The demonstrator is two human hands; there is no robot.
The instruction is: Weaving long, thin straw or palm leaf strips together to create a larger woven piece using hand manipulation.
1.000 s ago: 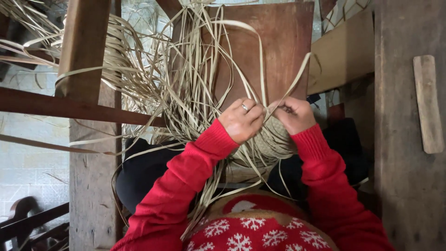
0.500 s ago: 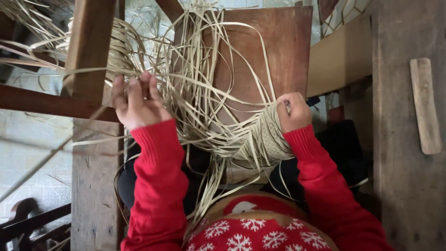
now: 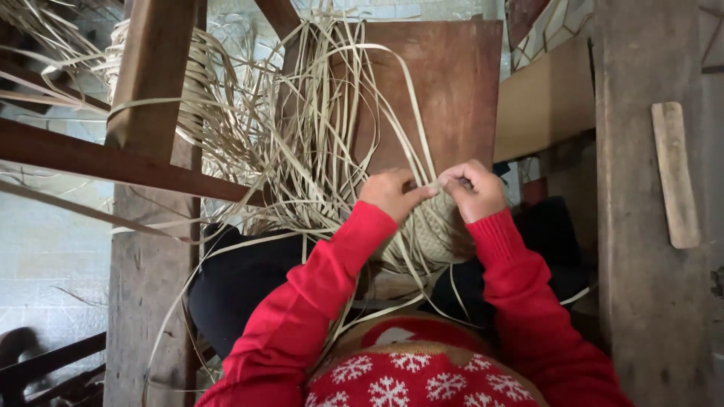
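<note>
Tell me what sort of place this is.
Probably a home craft workshop for weaving. Both hands, left hand and right hand, pinch pale fibre strips above a woven bundle. More strips hang over a rough wooden frame, and a worn wooden post stands alongside.

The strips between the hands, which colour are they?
Pale straw-yellow strips, pinched by both hands, in the head view.

My left hand (image 3: 391,193) and right hand (image 3: 473,190) cover the point where they meet on the strips (image 3: 317,136), so which strip each finger pinches cannot be told. The woven bundle (image 3: 434,234) below my hands is partly hidden by both wrists. Above my hands, the strips run past the top edge. Left of my hands, the wooden post (image 3: 151,83) is cut off at top and bottom.
</note>
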